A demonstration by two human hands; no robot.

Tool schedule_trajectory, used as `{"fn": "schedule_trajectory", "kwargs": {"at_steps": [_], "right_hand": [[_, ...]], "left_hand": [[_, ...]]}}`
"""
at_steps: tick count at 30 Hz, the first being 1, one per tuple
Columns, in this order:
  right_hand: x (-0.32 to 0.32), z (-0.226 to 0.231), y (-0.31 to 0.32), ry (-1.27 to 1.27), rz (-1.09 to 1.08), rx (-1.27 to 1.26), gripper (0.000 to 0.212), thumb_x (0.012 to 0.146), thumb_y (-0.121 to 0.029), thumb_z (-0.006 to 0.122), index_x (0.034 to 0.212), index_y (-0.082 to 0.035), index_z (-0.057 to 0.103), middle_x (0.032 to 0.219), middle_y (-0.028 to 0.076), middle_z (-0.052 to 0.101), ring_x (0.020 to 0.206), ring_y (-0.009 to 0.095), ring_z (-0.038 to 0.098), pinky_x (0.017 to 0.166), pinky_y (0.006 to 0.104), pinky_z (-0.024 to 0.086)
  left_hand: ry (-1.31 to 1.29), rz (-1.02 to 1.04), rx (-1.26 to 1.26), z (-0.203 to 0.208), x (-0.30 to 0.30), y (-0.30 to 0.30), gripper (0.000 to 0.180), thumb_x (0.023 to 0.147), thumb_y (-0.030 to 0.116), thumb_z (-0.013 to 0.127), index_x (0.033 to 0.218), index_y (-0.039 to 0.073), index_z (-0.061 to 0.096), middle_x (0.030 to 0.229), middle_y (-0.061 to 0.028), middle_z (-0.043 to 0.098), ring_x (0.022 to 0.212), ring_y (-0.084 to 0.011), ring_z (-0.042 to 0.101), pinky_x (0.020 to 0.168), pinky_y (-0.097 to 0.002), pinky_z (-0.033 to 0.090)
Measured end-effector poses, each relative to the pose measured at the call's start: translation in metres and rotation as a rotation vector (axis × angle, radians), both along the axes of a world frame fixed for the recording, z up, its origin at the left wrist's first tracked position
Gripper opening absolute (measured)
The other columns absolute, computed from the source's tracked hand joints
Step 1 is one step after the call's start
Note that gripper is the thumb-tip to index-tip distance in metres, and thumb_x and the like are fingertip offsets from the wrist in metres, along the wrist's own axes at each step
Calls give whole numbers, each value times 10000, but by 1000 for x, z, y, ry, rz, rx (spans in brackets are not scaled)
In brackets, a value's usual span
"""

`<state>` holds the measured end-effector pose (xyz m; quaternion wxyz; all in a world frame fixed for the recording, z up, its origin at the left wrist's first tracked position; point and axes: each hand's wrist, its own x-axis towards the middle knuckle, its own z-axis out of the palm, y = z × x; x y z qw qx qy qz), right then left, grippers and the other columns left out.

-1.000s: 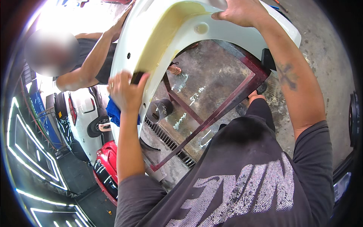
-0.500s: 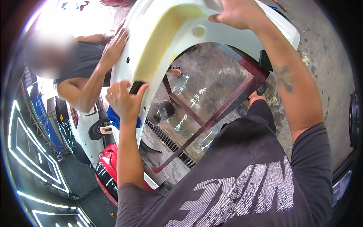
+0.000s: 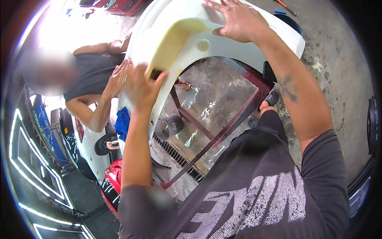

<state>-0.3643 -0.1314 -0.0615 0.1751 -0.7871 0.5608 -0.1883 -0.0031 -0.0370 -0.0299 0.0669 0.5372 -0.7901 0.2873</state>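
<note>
A large white car bumper (image 3: 234,49) with a yellowish patch lies across a dark red metal stand (image 3: 238,109). My right hand (image 3: 242,20) rests on the upper part of the bumper, palm down with fingers spread. Over the bumper's left stretch is my left hand (image 3: 143,87), thumb held out and fingers blurred by motion; whether it touches the surface I cannot tell. Just beside it, a co-worker's hand (image 3: 115,81) lies at the bumper's outer edge. A blue cloth (image 3: 122,123) hangs on the bumper below my left hand.
A grey bucket (image 3: 169,126) stands on the concrete floor under the stand, near a drain grate (image 3: 179,157). To the left are the co-worker (image 3: 91,75), a white car (image 3: 89,147) and a red car part (image 3: 113,175). An orange-handled tool (image 3: 284,6) lies at upper right.
My left hand has moved up and right along the bumper. My right hand's fingers now show more fully. The co-worker's near hand has come down close to my left hand.
</note>
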Motion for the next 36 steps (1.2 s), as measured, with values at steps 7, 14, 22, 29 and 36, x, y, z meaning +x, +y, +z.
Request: {"fn": "schedule_trajectory", "kwargs": {"at_steps": [7,14,22,29,36], "right_hand": [[-5,4,4,-14,24,25,951,918,-375,846,1761,-188,450,1811,282,396,1681,442,398,1357,580,387],[17,-30,-18,85,-8,-98,947,982,-514,829,1802,-363,379,1841,214,384,1669,409,433,1363,531,408],[105,8,90,-470,574,-342,595,944,-161,842,1521,-195,704,1468,174,737,1422,376,667,1126,485,596],[23,-10,59,-349,51,-405,158,1060,-139,743,1194,-64,780,1098,182,817,1037,407,791,901,486,612],[-18,-26,14,-374,-314,-178,579,1056,-341,752,1499,26,683,1352,298,779,1290,460,747,1096,509,580]], "left_hand": [[15,103,-43,-9,-32,-11,731,751,613,1002,1244,181,678,1166,-124,683,1149,-384,654,990,-578,499],[97,311,13,26,24,99,398,847,409,985,960,126,728,955,-71,726,1004,-339,690,930,-510,510],[823,170,-92,-23,-82,95,263,906,295,942,1017,103,800,930,-89,787,971,-334,741,947,-492,554],[298,370,-83,23,28,145,669,845,412,983,1454,234,767,1457,-108,674,1377,-348,615,1141,-523,504],[228,382,117,29,44,84,833,785,610,954,1521,295,726,1576,-108,597,1466,-368,546,1216,-551,441]]}}
